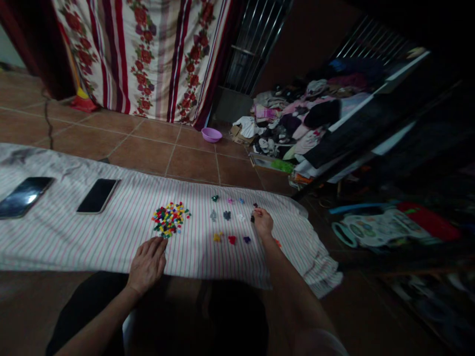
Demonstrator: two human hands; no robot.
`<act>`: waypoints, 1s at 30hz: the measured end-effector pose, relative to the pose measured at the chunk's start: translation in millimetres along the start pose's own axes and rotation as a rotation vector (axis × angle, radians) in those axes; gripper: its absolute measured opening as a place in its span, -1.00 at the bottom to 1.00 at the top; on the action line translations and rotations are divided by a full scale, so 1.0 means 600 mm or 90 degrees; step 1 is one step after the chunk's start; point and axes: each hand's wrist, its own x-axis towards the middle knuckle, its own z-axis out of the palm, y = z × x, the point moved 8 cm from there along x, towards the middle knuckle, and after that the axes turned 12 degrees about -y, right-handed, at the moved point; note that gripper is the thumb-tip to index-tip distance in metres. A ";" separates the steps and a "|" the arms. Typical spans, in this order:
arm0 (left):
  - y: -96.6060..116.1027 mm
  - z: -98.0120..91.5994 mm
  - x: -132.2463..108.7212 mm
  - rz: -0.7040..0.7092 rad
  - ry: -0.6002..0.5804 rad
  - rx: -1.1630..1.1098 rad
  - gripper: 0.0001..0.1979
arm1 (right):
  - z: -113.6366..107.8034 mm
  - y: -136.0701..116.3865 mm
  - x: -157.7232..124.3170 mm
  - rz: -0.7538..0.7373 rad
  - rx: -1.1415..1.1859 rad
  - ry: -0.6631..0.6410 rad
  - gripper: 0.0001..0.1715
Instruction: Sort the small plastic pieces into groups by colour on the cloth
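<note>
Multicoloured pieces [170, 219] formed a grainy, rounded heap on striped cloth [122, 242]. The left hand [149, 260] lay released beside it; the right hand [263, 223] curled at black pieces [253, 218], its grasp impossible to determine.

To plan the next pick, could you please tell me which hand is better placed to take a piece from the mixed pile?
Probably the left hand: it is just beside the mixed pile, while the right hand is farther off, near a dark piece.

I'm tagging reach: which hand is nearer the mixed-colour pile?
Left: the left hand rests at the near edge of the mixed-colour pile; the right hand is farther right.
</note>
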 end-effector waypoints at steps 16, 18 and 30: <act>0.005 0.003 0.003 0.021 0.001 0.027 -0.65 | -0.002 0.058 0.081 0.104 -0.104 -0.034 -0.60; 0.004 0.006 0.003 0.022 -0.003 0.024 -0.64 | 0.001 0.059 0.090 0.101 -0.105 -0.031 -0.60; 0.006 0.006 0.005 0.035 -0.004 0.021 -0.64 | 0.007 0.053 0.105 0.059 -0.082 -0.030 -0.58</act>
